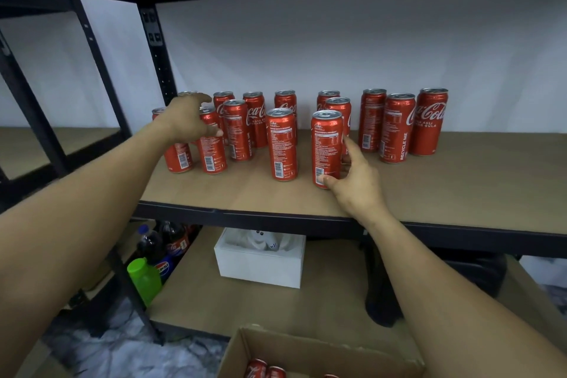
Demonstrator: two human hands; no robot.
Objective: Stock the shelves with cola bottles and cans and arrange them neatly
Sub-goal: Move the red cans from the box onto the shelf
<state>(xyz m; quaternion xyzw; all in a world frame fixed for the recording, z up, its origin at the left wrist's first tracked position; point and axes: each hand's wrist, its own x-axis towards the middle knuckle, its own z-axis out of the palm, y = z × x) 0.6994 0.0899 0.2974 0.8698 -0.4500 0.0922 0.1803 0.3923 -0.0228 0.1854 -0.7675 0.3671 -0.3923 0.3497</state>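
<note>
While cans (pixel 282 144) crowd the shelf (pixel 460 187), the box (pixel 306 348) holds more.

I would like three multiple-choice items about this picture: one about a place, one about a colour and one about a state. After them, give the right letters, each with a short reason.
1. Where is the white box?
A. on the top shelf
B. on the lower shelf
C. on the floor

2. What colour is the bottle beside the Pepsi bottle?
A. green
B. yellow
C. white

3. How is the can at the right hand?
A. lying on its side
B. crushed
C. upright

Answers:
1 B: the box rests on the lower brown board, near the bottles.
2 A: its body and cap are bright green.
3 C: the can stands on its base, with its silver top upward.
</note>
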